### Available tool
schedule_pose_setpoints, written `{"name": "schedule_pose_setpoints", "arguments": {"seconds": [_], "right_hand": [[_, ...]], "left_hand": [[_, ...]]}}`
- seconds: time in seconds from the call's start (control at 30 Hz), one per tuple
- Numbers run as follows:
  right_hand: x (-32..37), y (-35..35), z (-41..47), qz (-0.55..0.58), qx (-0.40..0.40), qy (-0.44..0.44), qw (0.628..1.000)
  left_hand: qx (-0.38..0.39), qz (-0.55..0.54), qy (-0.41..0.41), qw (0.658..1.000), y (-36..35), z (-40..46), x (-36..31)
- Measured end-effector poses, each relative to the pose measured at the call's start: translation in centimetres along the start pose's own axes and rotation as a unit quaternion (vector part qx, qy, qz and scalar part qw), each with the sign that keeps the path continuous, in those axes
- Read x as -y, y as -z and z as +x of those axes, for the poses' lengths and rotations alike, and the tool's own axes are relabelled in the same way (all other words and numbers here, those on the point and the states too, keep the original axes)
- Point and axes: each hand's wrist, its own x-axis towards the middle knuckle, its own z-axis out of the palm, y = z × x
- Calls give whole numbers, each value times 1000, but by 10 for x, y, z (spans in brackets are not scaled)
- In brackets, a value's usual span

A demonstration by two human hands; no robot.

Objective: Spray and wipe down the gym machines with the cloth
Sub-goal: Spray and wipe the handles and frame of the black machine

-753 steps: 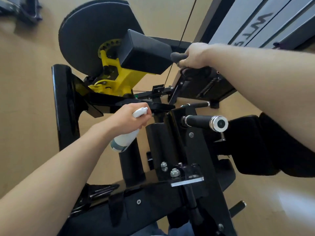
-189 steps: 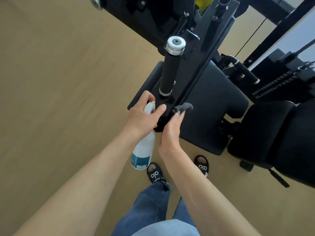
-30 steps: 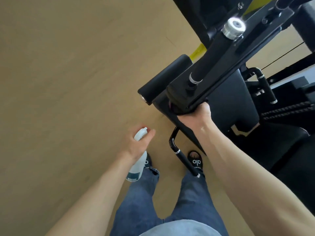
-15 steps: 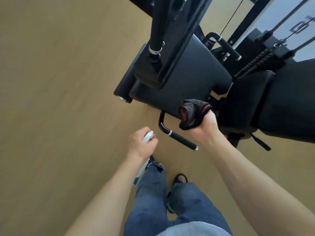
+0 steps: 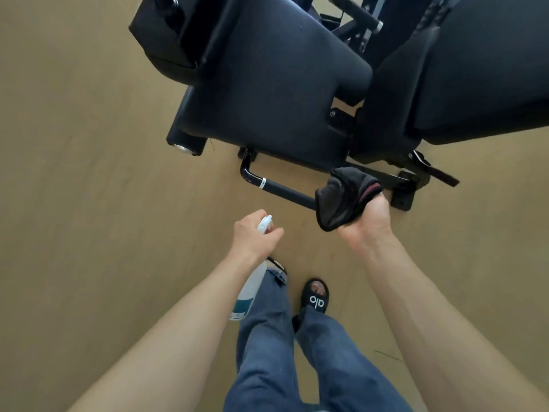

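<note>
Left hand (image 5: 252,236) gripping down-hanging spray bottle (image 5: 249,292), right hand (image 5: 368,218) clutching cloth (image 5: 341,197) around handle bar (image 5: 285,190).

Soft, even daylight is brightening the tan floor (image 5: 89,203), casting only faint shadows. Wide-angle distortion is bending edges at 3 and 9 o'clock. The black seat pad (image 5: 267,93) is showing dull sheen.

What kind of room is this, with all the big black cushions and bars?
Most likely a gym. A black exercise machine with a padded seat and a grip bar stands on a plain tan floor. The right hand holds a cloth and the left hand a spray bottle for cleaning.
</note>
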Motion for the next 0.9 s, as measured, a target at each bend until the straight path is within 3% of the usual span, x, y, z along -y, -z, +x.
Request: {"name": "schedule_pose_setpoints", "arguments": {"seconds": [0.27, 0.57, 0.73, 0.9], "right_hand": [[0, 44, -39, -54, -71, 72, 993], [-19, 67, -52, -45, -133, 92, 986], [-46, 54, -39, -21, -127, 95, 987], [-62, 34, -24, -3, -95, 115, 989]], "left_hand": [[-16, -23, 33, 999, -32, 1, 15], [-16, -30, 37, 999, -13, -4, 14], [-38, -33, 57, 997, 9, 13, 19], [-15, -16, 23, 1000, 33, 32, 23]]}}
